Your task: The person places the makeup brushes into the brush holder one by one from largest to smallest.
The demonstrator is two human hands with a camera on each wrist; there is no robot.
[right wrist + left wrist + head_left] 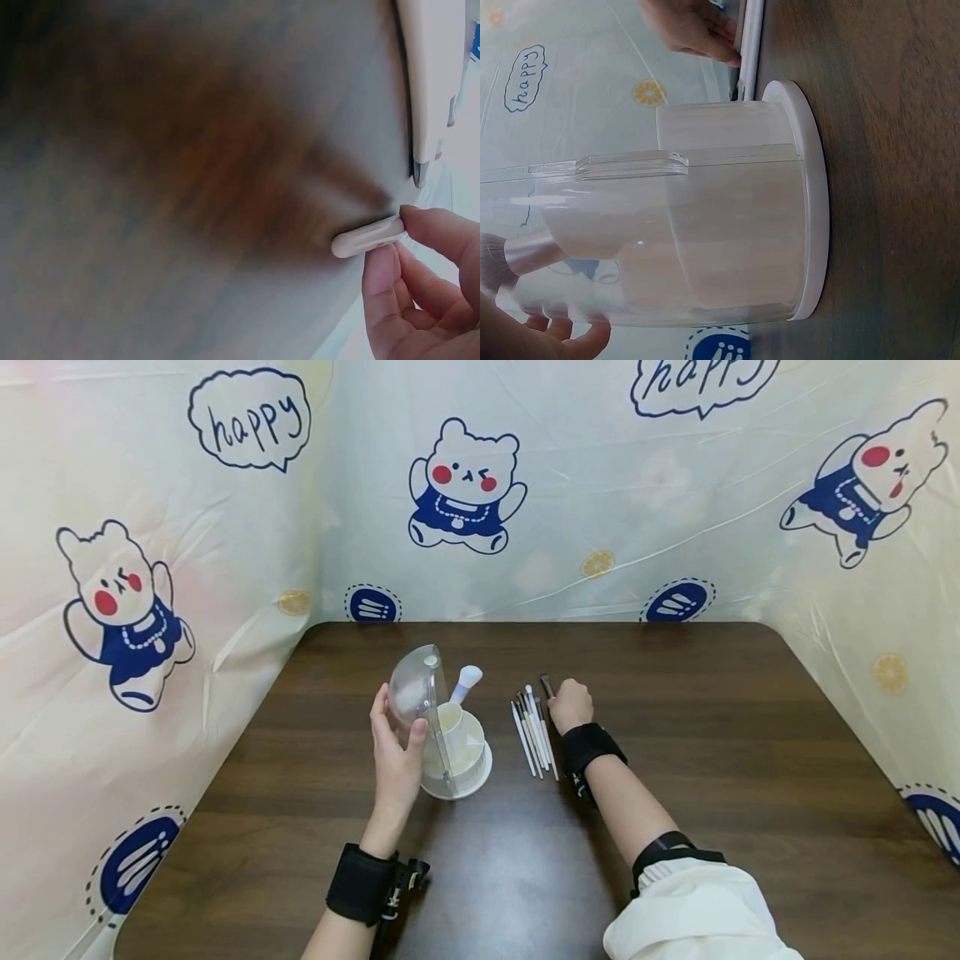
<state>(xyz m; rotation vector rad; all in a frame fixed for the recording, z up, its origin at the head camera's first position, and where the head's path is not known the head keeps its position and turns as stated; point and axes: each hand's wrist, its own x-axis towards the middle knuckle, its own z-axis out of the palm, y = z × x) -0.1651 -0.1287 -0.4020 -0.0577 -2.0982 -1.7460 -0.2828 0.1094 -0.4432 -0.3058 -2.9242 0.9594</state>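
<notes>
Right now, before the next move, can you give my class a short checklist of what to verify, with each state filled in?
1. Left hand holding the clear cover: ok.
2. Right hand pinching a dark-tipped brush: ok.
3. Holder's white base resting on the table: ok.
4. Holder's uncovered side facing the loose brushes: ok.
5. All brushes inside the holder: not ok, several lie on the table.
6. Space left inside each compartment: cannot tell.
</notes>
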